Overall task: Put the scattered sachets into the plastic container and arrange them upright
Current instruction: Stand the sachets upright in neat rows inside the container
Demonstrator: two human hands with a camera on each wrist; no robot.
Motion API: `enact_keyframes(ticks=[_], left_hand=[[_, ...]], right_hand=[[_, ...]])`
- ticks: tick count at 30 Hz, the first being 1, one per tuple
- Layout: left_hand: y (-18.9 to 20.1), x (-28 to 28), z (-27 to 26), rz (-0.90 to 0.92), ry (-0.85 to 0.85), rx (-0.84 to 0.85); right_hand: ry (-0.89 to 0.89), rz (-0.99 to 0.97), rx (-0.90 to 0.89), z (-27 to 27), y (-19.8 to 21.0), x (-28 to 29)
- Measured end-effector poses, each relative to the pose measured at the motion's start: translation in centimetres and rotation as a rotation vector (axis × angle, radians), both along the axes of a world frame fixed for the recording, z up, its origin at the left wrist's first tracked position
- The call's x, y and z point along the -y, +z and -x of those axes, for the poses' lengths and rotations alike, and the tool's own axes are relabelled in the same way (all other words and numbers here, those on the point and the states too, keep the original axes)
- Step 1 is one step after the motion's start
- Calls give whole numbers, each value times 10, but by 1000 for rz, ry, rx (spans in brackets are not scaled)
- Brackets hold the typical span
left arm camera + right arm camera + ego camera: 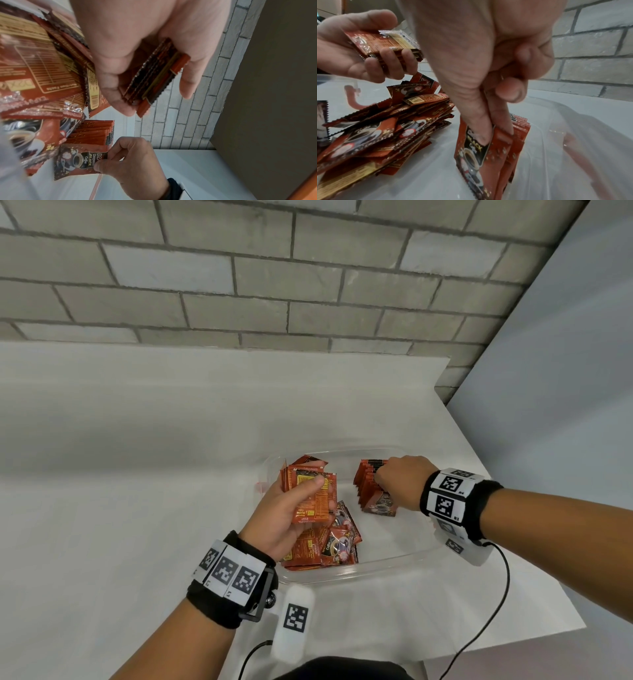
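**At the right end of the box: seating one more sachet in the row**

Between my right hand's (488, 75) thumb and forefinger I pinch the top edge of the front sachet (476, 155), which stands against the upright row (371, 482) at the right end of the clear plastic container (404, 556). To do this well, I judge I should press it flush to its neighbours, face forward and bottom edge on the floor of the box, and let go only once the row props it; these packs look thin and slippery and would likely fan over.

My left hand (291, 511) grips a small stack of sachets (313, 496), thumb on top and fingers curled beneath, held above the loose heap (329, 546) lying flat in the left part of the container. That heap is the work left; it sits near the row, and I think it may crowd the row as it grows.

Outward lie the white surface (137, 457), the grey brick wall (239, 285) behind, and a black cable (493, 611) trailing from my right wrist.
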State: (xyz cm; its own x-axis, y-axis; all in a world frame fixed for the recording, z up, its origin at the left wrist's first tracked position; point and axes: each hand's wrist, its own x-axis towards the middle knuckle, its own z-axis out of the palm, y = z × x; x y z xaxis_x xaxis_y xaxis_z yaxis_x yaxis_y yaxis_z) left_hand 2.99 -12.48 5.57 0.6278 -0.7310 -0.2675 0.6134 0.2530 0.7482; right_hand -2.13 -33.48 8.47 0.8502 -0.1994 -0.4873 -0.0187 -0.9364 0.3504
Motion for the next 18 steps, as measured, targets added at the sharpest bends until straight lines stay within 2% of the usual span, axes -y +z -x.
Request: enact_keyframes(ticks=[18], left_hand=[[-3,1,-3,-18,-5,1]], right_hand=[[9,19,-42,-4,-4,4]])
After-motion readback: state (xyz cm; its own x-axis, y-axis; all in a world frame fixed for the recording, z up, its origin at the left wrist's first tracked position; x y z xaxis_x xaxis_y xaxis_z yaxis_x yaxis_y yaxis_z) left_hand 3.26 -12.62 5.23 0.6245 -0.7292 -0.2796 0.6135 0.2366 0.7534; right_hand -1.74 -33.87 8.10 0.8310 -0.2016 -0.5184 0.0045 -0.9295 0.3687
